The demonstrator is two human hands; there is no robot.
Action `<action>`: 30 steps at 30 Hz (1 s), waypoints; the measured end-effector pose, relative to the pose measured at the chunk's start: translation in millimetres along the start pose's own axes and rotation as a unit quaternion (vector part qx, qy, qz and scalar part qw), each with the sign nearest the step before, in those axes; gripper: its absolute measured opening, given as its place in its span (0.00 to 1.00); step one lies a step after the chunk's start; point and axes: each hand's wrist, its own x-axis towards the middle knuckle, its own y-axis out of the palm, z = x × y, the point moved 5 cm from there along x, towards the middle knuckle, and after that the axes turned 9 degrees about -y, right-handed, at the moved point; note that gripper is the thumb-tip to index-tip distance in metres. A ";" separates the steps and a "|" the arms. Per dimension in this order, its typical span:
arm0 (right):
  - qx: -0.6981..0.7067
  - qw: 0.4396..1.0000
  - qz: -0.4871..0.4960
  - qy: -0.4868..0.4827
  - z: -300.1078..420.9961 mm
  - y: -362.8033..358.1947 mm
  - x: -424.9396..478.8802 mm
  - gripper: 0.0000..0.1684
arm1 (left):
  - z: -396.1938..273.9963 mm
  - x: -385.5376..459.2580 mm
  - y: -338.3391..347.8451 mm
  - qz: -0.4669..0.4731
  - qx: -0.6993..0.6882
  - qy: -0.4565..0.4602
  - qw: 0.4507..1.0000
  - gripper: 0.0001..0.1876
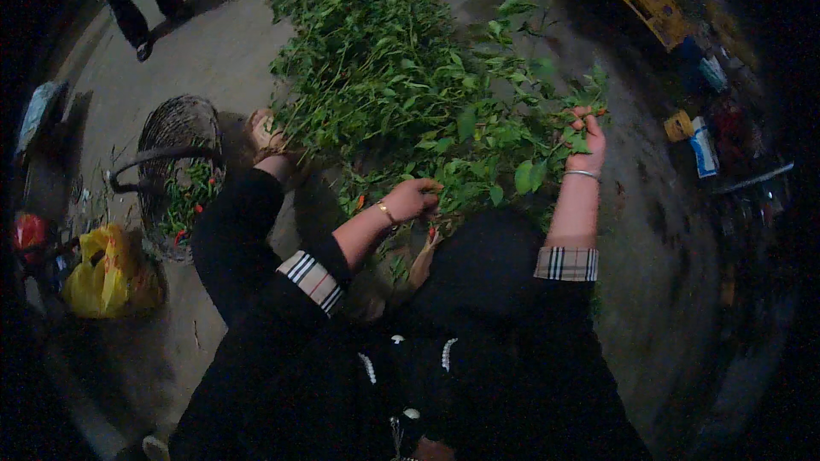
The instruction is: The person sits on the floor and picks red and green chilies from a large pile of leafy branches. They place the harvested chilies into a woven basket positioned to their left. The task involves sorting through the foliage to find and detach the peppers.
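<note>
A leafy chili pepper plant [487, 169] spreads across in front of me, at the lower right of a large heap of similar cut plants [371, 57]. My left hand [415, 200], with a gold bracelet at its wrist, is curled around the plant's near end. At the plant's far right tip, my right hand [588, 133] pinches a leafy sprig with small red-orange peppers by the fingertips. A silver bangle circles that wrist. Leaves partly hide the fingertips of both hands. One red pepper [432, 232] shows just below my left hand.
A woven basket [148, 186] with an arched handle stands at left, holding green and red peppers [192, 195]. Nearby sits a yellow plastic bag [106, 272]. Another person's legs [128, 6] are at upper left. A yellow crate-like object [644, 0] lies at upper right.
</note>
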 end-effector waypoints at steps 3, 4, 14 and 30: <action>-0.064 0.997 -0.047 -0.007 -3.9 26.1 -14.4 0.09 | 31.0 25.6 -2.4 -0.022 0.050 0.094 0.994 0.09; -0.030 0.999 -0.003 0.024 1.0 6.3 -2.5 0.09 | 29.5 28.7 2.4 -0.006 0.046 0.120 0.992 0.06; -0.021 0.999 0.035 0.005 -0.2 -7.0 7.8 0.09 | 88.7 -1.6 -118.0 -0.391 -0.167 0.028 0.905 0.08; -0.105 0.994 0.009 -0.010 -1.5 -29.0 12.0 0.15 | 59.1 29.7 -202.5 -0.273 -0.368 -0.109 0.882 0.13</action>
